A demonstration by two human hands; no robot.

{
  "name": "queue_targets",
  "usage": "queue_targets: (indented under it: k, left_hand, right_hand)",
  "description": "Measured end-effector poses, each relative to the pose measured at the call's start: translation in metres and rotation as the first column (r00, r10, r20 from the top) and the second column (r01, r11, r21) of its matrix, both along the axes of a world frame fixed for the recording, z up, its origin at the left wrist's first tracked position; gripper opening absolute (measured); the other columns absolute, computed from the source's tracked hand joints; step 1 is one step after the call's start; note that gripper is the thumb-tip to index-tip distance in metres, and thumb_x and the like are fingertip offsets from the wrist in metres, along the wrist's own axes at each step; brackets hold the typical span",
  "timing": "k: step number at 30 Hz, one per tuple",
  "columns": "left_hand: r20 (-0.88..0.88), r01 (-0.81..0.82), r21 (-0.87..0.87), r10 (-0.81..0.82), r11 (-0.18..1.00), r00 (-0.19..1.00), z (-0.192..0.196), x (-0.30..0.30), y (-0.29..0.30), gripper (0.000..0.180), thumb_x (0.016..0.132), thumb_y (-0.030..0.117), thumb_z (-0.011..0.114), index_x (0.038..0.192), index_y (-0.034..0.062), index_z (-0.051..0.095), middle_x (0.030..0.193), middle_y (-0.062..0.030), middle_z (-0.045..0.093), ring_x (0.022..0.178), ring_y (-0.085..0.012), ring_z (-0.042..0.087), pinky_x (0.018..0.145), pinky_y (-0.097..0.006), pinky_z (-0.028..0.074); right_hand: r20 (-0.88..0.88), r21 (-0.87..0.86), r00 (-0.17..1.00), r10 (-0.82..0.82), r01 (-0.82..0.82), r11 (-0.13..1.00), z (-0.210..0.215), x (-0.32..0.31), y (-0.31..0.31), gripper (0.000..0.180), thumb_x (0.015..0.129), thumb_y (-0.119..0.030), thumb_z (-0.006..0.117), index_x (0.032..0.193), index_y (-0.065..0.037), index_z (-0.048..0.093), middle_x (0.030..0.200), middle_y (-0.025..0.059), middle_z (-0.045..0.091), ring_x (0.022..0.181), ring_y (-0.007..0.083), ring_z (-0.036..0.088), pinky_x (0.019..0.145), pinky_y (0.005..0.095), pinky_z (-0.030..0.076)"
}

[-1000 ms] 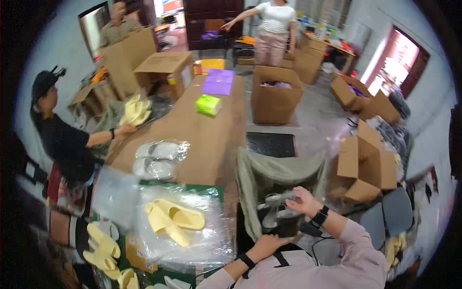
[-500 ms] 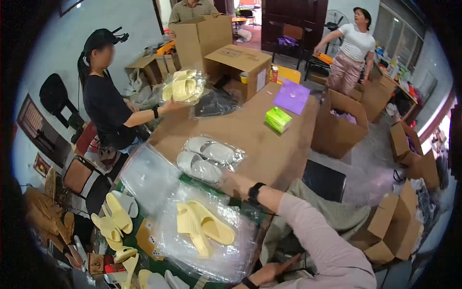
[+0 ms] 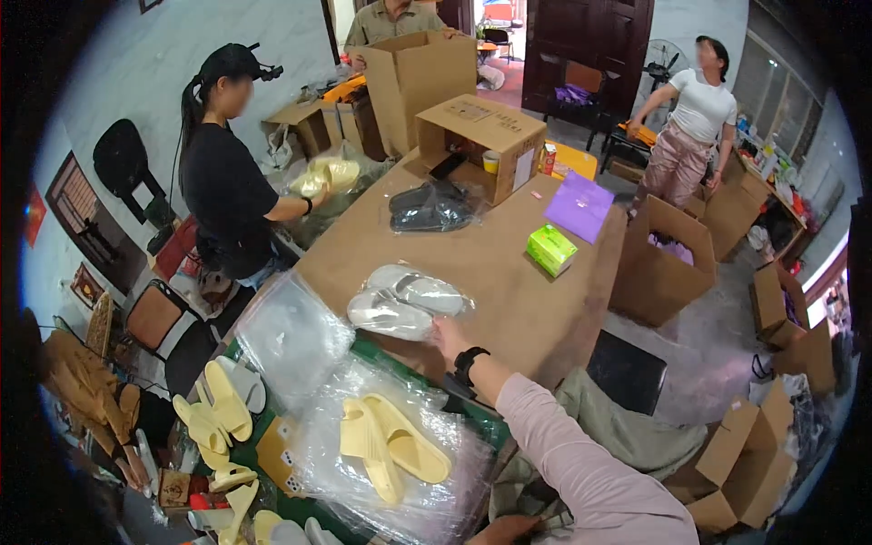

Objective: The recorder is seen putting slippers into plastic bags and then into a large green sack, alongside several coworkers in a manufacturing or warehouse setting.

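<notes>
Green box and purple sheet on the brown counter. Open cardboard carton at the far end, bagged dark slippers just beside it. Loose yellow slippers lower left. Brown carton on the floor, right.

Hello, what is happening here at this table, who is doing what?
The camera wearer's right hand reaches to a clear bag of pale grey slippers on the brown table. A bagged yellow pair lies nearer the wearer. The left hand stays low near the picture's bottom edge. Across the table, a person in black handles more yellow slippers.
</notes>
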State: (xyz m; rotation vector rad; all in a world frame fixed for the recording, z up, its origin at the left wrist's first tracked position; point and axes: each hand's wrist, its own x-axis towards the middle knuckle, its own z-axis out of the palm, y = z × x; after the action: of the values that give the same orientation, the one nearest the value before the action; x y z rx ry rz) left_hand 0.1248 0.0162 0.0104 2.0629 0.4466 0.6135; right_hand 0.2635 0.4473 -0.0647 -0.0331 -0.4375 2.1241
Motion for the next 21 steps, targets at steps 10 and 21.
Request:
queue_targets:
  k: [10, 21]
  left_hand:
    - [-0.145, 0.232, 0.107, -0.216, 0.967, 0.966, 0.016, 0.002, -0.024, 0.021, 0.076, 0.012, 0.051, 0.096, 0.0104, 0.048, 0.076, -0.0207, 0.057, 0.070, -0.0358, 0.056, 0.062, -0.045, 0.044]
    - [-0.308, 0.510, 0.361, -0.417, 0.780, 0.855, 0.000, -0.004, -0.045, 0.015, 0.077, 0.011, 0.049, 0.086, 0.0050, 0.060, 0.072, -0.0178, 0.058, 0.067, -0.0353, 0.056, 0.059, -0.046, 0.043]
  right_hand:
    - [0.439, 0.144, 0.725, -0.530, 0.526, 0.838, 0.256, 0.039, -0.106, 0.004, 0.089, -0.019, 0.053, 0.092, -0.017, 0.052, 0.101, -0.0034, 0.060, 0.092, 0.0101, 0.054, 0.075, 0.0330, 0.042]
    - [0.134, 0.347, 0.824, -0.550, 0.481, 0.805, 0.399, 0.056, -0.412, 0.013, 0.093, -0.018, 0.046, 0.099, -0.010, 0.055, 0.119, 0.0076, 0.054, 0.117, 0.0237, 0.046, 0.098, 0.0469, 0.037]
